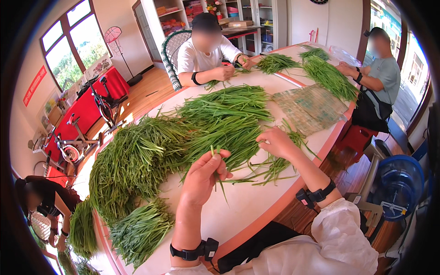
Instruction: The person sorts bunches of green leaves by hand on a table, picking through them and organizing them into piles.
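Closest in, the left hand (201,176) is pinching a few green chive stalks (216,166) between thumb and fingers, closed around them and holding them upright just over the white round table (247,206). The right hand (277,142) is reaching a bit further out, fingers curled into a loose scatter of stalks (270,167); can't really tell if it's gripping any or just touching. Looks to me like the sorting step, picking stalks out one small bunch at a time. Next move probably calls for a gentle pull so the thin blades aren't snapping.

Counting: two hands working here, each wearing a black wristband, one big heap of chives (183,137) mid-table, one tidier bundle (140,229) near the left edge. Further back, two other people are sitting at the far side handling their own piles, plus a woven mat (311,107).
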The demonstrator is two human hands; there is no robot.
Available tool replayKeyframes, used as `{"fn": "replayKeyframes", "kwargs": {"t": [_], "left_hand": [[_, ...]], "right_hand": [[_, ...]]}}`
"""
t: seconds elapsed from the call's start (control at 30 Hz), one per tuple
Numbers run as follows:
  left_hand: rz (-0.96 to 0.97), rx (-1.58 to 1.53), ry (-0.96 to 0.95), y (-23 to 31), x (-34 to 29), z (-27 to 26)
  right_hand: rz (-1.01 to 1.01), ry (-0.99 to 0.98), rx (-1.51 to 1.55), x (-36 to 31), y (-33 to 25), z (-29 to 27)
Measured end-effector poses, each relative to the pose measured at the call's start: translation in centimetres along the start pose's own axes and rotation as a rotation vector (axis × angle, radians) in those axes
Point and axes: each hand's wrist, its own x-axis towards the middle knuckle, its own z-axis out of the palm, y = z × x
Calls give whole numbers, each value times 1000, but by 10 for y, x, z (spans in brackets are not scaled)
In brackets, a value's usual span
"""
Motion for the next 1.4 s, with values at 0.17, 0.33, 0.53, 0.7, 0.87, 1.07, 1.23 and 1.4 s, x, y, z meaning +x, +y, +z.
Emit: {"fn": "replayKeyframes", "kwargs": {"t": [0.17, 0.33, 0.53, 0.7, 0.87, 1.07, 1.23, 1.4], "left_hand": [[82, 24, 141, 17, -7, -6], [128, 76, 201, 20, -11, -12], [109, 98, 236, 22, -10, -11], [118, 108, 204, 20, -11, -16], [165, 260, 171, 6, -1, -9], [74, 481, 48, -3, -1, -3], [38, 238, 48, 3, -4, -2], [8, 271, 0, 3, -5, -1]], "right_hand": [[-20, 23, 2, 1, 0, 23], [15, 71, -13, 21, 0, 18], [-148, 37, 141, 37, -12, -18], [-37, -63, 434, 31, -23, -44], [-162, -124, 647, 12, -63, -66], [-208, -189, 910, 9, -107, -73], [50, -160, 1397, 3, -106, -57], [-30, -125, 1345, -1, -111, -37]]}}
